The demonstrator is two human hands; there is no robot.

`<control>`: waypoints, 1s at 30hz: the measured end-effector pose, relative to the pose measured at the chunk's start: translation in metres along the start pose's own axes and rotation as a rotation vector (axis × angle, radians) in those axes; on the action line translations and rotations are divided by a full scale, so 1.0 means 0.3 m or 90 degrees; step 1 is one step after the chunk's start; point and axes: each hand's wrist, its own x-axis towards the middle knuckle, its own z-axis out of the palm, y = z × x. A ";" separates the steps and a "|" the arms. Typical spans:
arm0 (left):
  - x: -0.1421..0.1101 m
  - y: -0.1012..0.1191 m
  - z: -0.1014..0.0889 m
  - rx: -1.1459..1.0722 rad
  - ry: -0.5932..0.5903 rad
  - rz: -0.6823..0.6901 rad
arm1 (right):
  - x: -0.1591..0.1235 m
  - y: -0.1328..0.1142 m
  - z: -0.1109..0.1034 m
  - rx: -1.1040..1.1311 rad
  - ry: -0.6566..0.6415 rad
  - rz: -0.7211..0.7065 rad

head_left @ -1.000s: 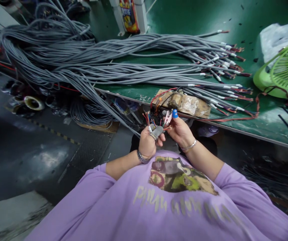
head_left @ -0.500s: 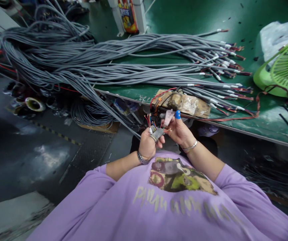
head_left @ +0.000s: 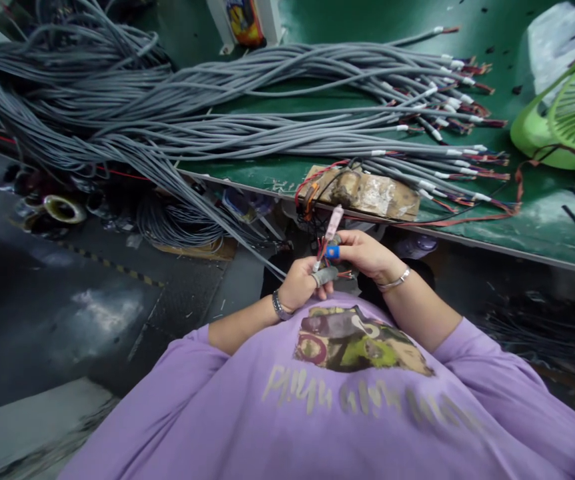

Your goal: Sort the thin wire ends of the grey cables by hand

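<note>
My left hand [head_left: 300, 283] is closed around the end of a grey cable, its thumb wrapped in a grey cover [head_left: 325, 276]. Thin coloured wires [head_left: 320, 252] fan out of the cable end, some upward and some to the right. My right hand [head_left: 370, 255], with blue tape [head_left: 333, 252] on one finger, pinches at these wires. Just above the pinch stands a pale pinkish strip-like piece [head_left: 334, 223], tilted slightly right; its exact kind is too small to tell. Fingers partly hide where wires and strip meet.
Many grey cables [head_left: 247, 137] lie across the green table [head_left: 337, 20], their stripped ends to the right. A taped cardboard block [head_left: 367, 193] sits at the near edge. A green fan [head_left: 567, 113] stands at right. Coiled cable [head_left: 177, 227] rests below at left.
My right hand has come down and left onto the wires beside my left hand. The pale strip now points up above the fingers, and the upright wires are gathered closer together.
</note>
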 end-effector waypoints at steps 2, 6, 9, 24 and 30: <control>0.001 0.002 0.003 0.006 -0.018 -0.015 | 0.002 0.000 0.008 0.007 0.010 0.004; 0.001 -0.004 0.000 -0.021 0.046 0.014 | -0.002 0.010 -0.013 0.082 0.105 0.008; 0.000 -0.008 -0.004 -0.044 0.084 0.014 | -0.019 0.013 -0.048 0.100 0.120 0.034; 0.018 0.006 -0.012 0.009 -0.012 -0.049 | -0.014 0.001 0.019 -0.133 0.001 -0.089; 0.039 -0.008 -0.008 -0.134 0.139 -0.002 | -0.040 0.040 -0.015 -0.085 0.075 -0.041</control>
